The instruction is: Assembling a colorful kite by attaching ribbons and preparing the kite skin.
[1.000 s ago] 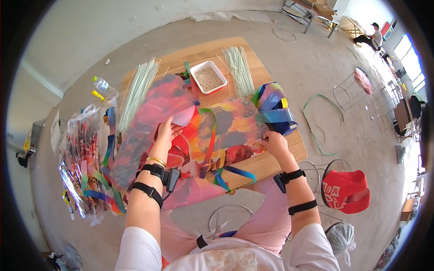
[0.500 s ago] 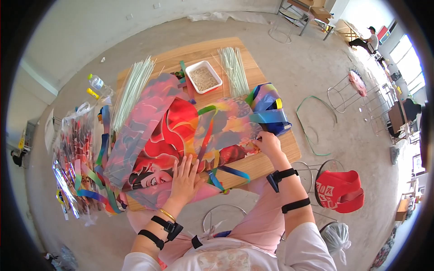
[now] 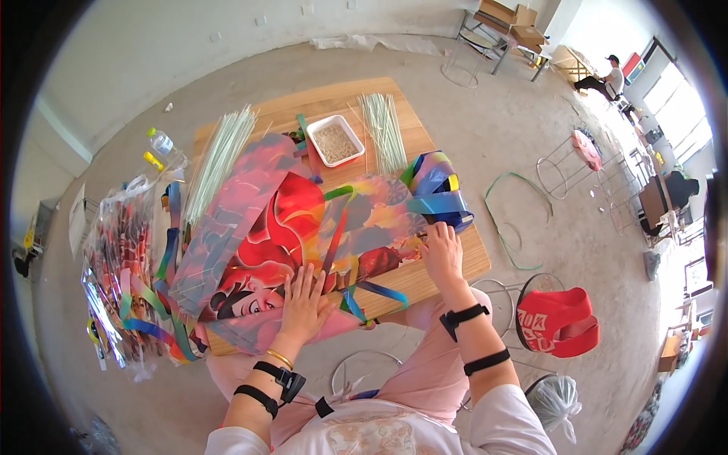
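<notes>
A wooden counter with a pale grain (image 3: 464, 258) stands on a bare grey floor (image 3: 425, 83). Along its far side lie two bundles of thin, pale green sticks, one at left (image 3: 220, 163) and one at right (image 3: 384, 133). Between them is a white rectangular plastic tub (image 3: 317, 147) of small pale pieces. Beside the counter's left side sits a clear plastic bag of colourful printed film (image 3: 121, 258); beyond it are a clear bottle with a yellow-green cap (image 3: 161, 142) and a small yellow object (image 3: 153, 161). To the right, a red fabric bag (image 3: 561, 322) rests on a round seat, and a long green strip (image 3: 487, 214) curls on the floor. A person (image 3: 613, 80) sits far off.

On the near part of the counter, partly overhanging its near edge, lies a large, thin printed sheet (image 3: 284, 220), vivid red with a cartoon face, a paler greyish layer covering its left side. Rainbow ribbons (image 3: 387, 291) cross it, and a glossy blue multicoloured bundle (image 3: 440, 189) sits at its right end. The left hand (image 3: 305, 307) is flat, fingers spread, pressing beside the face and gripping nothing. The right hand (image 3: 442, 254) has its fingertips at the sheet's right end; whether they pinch it, I cannot tell
</notes>
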A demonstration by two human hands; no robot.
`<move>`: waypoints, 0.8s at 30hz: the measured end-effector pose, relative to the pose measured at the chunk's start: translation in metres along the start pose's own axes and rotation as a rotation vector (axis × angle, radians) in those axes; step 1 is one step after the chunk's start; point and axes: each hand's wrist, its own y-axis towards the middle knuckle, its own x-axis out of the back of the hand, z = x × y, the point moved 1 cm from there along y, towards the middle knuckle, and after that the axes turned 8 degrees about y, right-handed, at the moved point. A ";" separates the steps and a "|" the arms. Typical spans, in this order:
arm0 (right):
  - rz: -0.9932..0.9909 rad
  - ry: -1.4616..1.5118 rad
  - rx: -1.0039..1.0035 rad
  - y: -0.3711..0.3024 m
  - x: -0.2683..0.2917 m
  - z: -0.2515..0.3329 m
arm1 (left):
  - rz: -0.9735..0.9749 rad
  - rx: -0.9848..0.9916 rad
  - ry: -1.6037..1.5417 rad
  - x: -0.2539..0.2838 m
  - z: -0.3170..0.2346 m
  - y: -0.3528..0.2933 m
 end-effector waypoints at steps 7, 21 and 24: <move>0.263 0.050 0.302 -0.051 -0.021 0.027 | -0.014 0.002 -0.006 -0.003 0.002 -0.001; 0.264 0.080 0.233 -0.049 -0.047 0.029 | -0.051 0.013 0.038 -0.004 0.010 0.004; 0.254 0.089 0.228 -0.049 -0.050 0.029 | -0.023 0.025 0.052 -0.005 0.012 0.003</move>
